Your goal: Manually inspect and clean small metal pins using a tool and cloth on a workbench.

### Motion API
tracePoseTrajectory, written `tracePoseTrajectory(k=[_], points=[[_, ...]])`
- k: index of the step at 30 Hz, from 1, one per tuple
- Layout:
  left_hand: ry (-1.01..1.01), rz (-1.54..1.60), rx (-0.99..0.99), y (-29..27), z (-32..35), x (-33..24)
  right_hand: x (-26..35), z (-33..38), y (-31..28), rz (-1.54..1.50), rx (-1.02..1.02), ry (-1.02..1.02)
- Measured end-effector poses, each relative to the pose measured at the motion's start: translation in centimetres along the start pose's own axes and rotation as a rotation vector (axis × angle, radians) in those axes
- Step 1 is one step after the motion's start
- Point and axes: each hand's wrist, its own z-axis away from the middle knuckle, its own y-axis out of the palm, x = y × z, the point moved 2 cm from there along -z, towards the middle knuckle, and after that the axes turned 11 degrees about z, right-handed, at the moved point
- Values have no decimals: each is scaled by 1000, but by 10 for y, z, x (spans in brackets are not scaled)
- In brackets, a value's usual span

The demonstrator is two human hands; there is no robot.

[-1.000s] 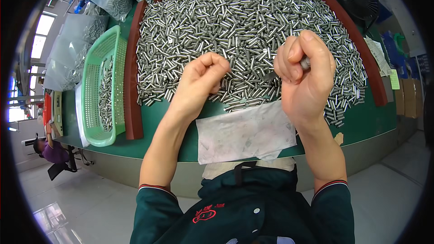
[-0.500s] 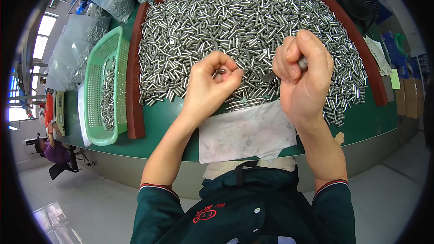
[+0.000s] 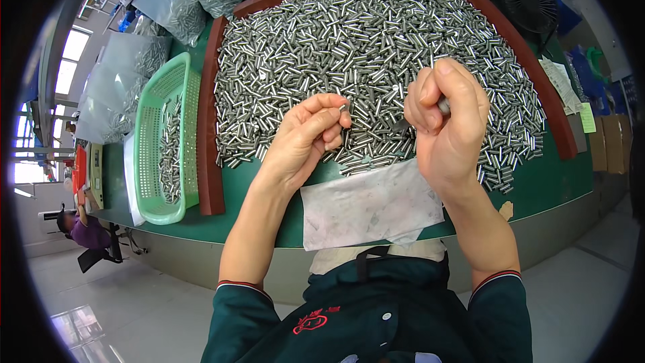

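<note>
Short shiny metal pins (image 3: 376,40) lie in a wide, dense heap on the green table. My left hand (image 3: 306,134) is closed over the heap's near edge, and a small metal pin (image 3: 344,107) shows between thumb and forefinger. To its right, my right hand (image 3: 450,124) is raised as a fist. A greyish rounded end shows inside its curled fingers, and a dark flat tip (image 3: 401,125) sticks out on its left side; what it holds is mostly hidden. Below and between both hands lies a stained white cloth (image 3: 369,205).
Dark red bars (image 3: 211,121) frame the heap. Left of them stands a green plastic basket (image 3: 191,128) with more pins; filled clear bags (image 3: 181,10) are behind it. At the far right are a black fan (image 3: 529,1) and papers (image 3: 561,84). A person (image 3: 87,232) sits far left.
My left hand has turned, its thumb now lying against the forefinger with the pin at their tips. My right hand stays nearly in place, still closed. The whole view has shifted slightly.
</note>
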Motion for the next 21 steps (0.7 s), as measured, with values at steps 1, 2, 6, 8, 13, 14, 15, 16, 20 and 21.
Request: tracePoseTrajectory(k=[1, 2, 6, 8, 13, 14, 15, 16, 20, 21], points=[[1, 5, 0, 1, 0, 0, 0, 0, 0, -2, -2, 2], [1, 4, 1, 1, -1, -1, 1, 0, 0, -2, -2, 0], [-9, 6, -3, -1, 0, -1, -1, 0, 0, -1, 9, 4], [-9, 6, -5, -1, 1, -1, -2, 0, 1, -1, 13, 0], [-19, -4, -5, -1, 0, -2, -2, -2, 0, 0, 4, -2], [-18, -4, -6, -1, 0, -3, -2, -2, 0, 0, 4, -2], [-22, -3, 1, 0, 0, -3, -1, -2, 0, 7, -2, -1], [-25, -1, 8, 0, 0, -3, -1, -2, 1, 14, -7, -1], [-13, -6, 6, 4, 6, -6, 3, 0, 4, 9, 9, -5], [6, 3, 16, 1, 5, -6, 1, 0, 3, 4, 1, -5]])
